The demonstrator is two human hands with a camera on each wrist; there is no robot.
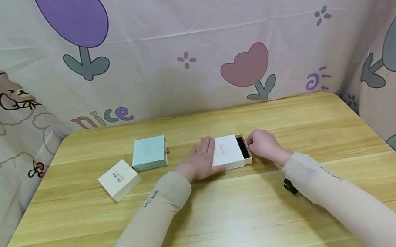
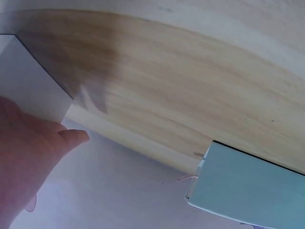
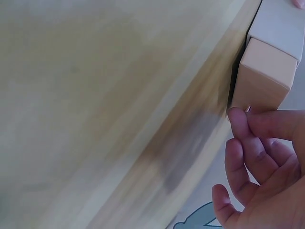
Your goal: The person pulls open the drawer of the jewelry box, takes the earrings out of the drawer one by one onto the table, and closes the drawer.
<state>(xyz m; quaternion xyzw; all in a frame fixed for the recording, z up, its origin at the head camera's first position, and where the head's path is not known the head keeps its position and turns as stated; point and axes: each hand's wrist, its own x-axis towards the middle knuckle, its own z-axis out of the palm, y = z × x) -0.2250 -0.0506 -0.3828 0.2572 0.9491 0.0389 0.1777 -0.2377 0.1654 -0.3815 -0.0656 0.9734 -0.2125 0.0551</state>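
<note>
A white drawer box [image 1: 226, 153] with small print on its lid lies on the table between my hands. Its peach-coloured inner drawer [image 3: 267, 76] is pulled partway out on the right, baring a dark interior [image 1: 243, 147]. My left hand [image 1: 201, 160] lies against the box's left end, fingers straight and spread, thumb along the near side. At the drawer's front, my right hand [image 1: 263, 144] pinches a small pull tab [image 3: 249, 109] between thumb and index finger. Most of the tab is hidden by the fingertips; the other fingers are loosely bent.
A light teal box [image 1: 149, 153] with a small ribbon loop [image 1: 167, 149] on its right side sits to the left of my left hand. Beside it, a cream box [image 1: 119, 180] stands at an angle. A printed curtain [image 1: 174, 79] rises behind the wooden table [image 1: 216, 226].
</note>
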